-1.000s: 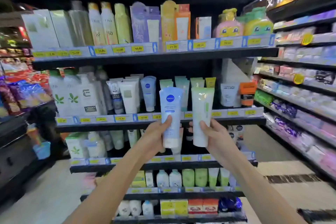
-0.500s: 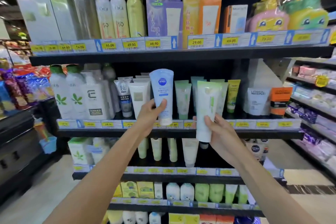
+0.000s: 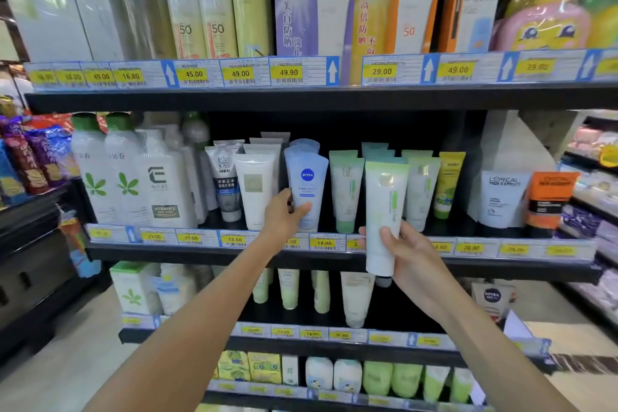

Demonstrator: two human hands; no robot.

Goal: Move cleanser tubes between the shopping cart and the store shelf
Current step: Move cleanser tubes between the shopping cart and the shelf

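My left hand (image 3: pixel 284 215) grips a pale blue Nivea cleanser tube (image 3: pixel 306 184) that stands cap down on the middle shelf (image 3: pixel 334 259), in front of a row of like blue tubes. My right hand (image 3: pixel 406 254) holds a white and green cleanser tube (image 3: pixel 384 211) upright in front of the shelf edge, just right of the blue tube and ahead of several green tubes (image 3: pixel 346 187). Its cap hangs below the shelf lip. The shopping cart is out of view.
White tubes (image 3: pixel 255 191) and bottles (image 3: pixel 165 184) stand left of the blue tube, a yellow tube (image 3: pixel 449 184) and L'Oreal tubes (image 3: pixel 501 199) to the right. Sunscreen cans and boxes fill the top shelf (image 3: pixel 301 95). More tubes hang and stand on lower shelves. Another aisle shelf (image 3: pixel 592 211) lies right.
Both hands have risen and moved forward to the middle shelf. The blue tube now rests in its row on the shelf; the green tube has come close to the shelf edge.
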